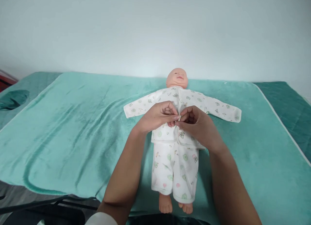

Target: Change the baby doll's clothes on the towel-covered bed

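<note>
A baby doll (178, 78) lies on its back, its head toward the wall and its bare feet toward me. It wears a white printed baby shirt (165, 96) with long sleeves spread to both sides, and matching trousers (175, 170). Over the shirt's middle, my left hand (163, 114) pinches the front edge between thumb and fingers. Facing it, my right hand (195, 124) pinches the same front opening, its fingertips touching those of my left. Whatever fastener lies between the fingertips is too small to make out. The doll's hands do not show beyond the cuffs.
A teal plush blanket (73, 131) with wrinkles covers the bed under the doll. Darker green quilted bedding (284, 101) shows at the right. A white wall (145, 30) stands behind. Black bars (48, 202) are at the lower left, below the bed's edge.
</note>
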`<state>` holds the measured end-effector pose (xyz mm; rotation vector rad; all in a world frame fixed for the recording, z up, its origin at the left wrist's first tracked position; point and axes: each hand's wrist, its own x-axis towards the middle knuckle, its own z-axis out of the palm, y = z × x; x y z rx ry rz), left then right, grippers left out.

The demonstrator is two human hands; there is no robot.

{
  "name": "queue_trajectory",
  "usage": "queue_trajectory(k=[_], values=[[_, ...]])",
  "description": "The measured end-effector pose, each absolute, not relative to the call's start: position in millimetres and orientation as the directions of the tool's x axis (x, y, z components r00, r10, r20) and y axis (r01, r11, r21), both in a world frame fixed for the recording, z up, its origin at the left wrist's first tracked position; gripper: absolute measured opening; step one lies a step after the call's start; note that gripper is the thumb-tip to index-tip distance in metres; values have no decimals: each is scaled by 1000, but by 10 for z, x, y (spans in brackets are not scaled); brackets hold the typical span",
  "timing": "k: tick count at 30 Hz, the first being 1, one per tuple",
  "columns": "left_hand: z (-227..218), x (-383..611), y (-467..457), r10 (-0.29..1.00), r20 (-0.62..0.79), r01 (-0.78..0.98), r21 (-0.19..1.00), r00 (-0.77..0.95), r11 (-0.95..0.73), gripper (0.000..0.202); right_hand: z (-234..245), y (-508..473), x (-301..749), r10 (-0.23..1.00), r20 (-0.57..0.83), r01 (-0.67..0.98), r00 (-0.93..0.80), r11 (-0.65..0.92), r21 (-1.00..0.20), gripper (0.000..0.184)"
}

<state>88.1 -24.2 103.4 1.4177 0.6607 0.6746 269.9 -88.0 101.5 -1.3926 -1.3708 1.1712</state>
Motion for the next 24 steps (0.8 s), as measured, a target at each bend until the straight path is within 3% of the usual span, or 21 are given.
queue_trajectory(k=[9,24], values=[[1020,847,-220,699,11,-40,999,715,25,18,993,-876,2715,998,-24,286,-52,-9,-958,23],[1098,844,-256,677,-36,94,994,735,-49,19,997,-865,2701,997,-7,360,-78,22,-933,22]])
